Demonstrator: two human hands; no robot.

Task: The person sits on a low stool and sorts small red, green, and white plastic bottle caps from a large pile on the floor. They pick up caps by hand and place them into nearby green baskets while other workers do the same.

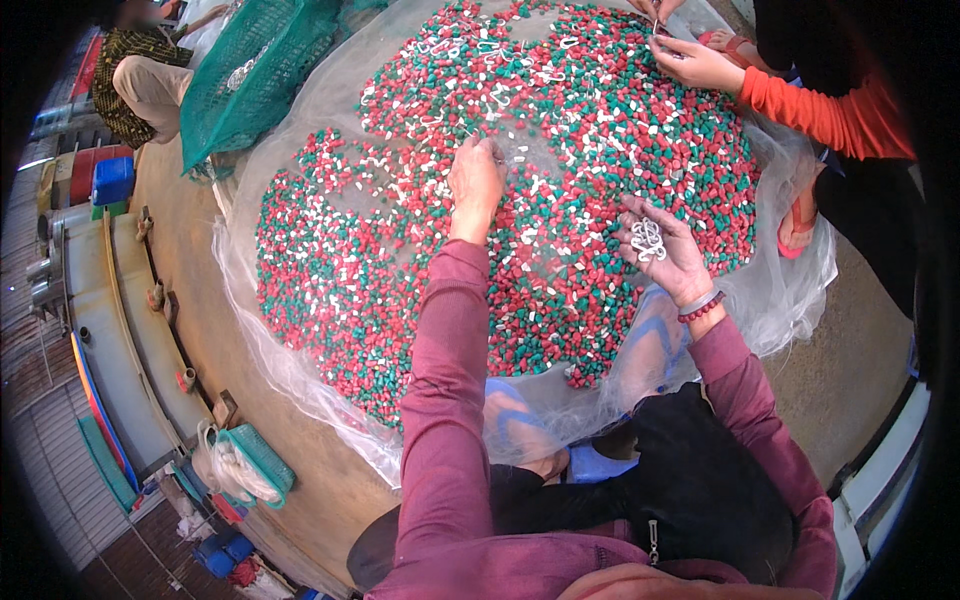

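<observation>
A wide heap of small red, green and white pieces (560, 320) is spread in front of me on a sheet of fine translucent mesh (270, 335). Several white S-shaped hooks (497, 95) lie scattered over its far part. My left hand (475, 180) reaches to the middle of the heap with its fingers pinched together; whatever is between the fingertips is too small to make out. To the right, my right hand (672, 255) is turned palm up above the pieces, cupping a small bunch of white S-shaped hooks (648, 240) in its curled fingers.
At the upper right, a co-worker's hands (695, 62) hover over the heap's edge. Another person (150, 80) sits at the upper left beside a green net (250, 80). A green basket with white gloves (255, 465) stands on the floor at left.
</observation>
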